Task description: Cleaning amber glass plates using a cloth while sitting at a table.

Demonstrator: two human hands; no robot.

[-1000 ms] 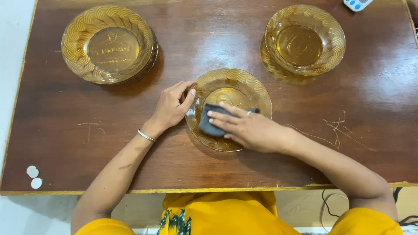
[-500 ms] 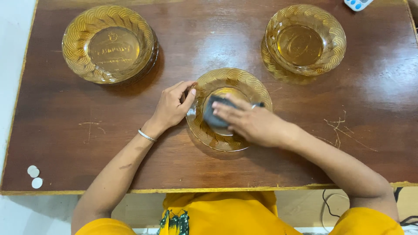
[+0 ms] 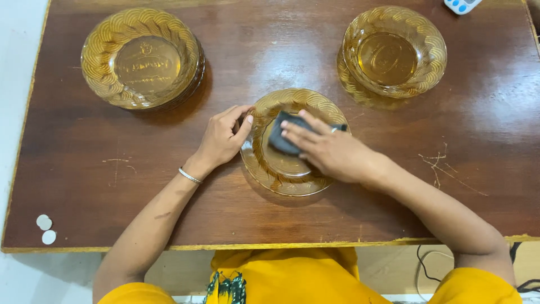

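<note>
The person's right hand (image 3: 332,152) lies flat across the middle amber glass plate (image 3: 281,171), fingers stretched out and pressing a dark grey cloth (image 3: 279,138) down into the plate's upper half. The hand is not closed round the cloth; it pins it with spread fingers, and a small corner of cloth pokes out past the hand at about 2 o'clock on the plate. The left hand (image 3: 220,139) sits at the plate's 9 o'clock edge, thumb and fingertips curled onto the rim, gripping it against the table (image 3: 84,169). A thin silver bangle (image 3: 189,175) rings the left wrist.

The plate rests on the dark wooden table, near its front edge and right in front of the person. Up at 11 o'clock from it, well apart, sits a stack of matching amber plates (image 3: 140,56). At 1 o'clock, also well apart, a second amber stack (image 3: 394,53), the top plate sitting off-centre on the ones beneath. A white device with blue buttons (image 3: 461,5) peeks in at the table's far right corner.
</note>
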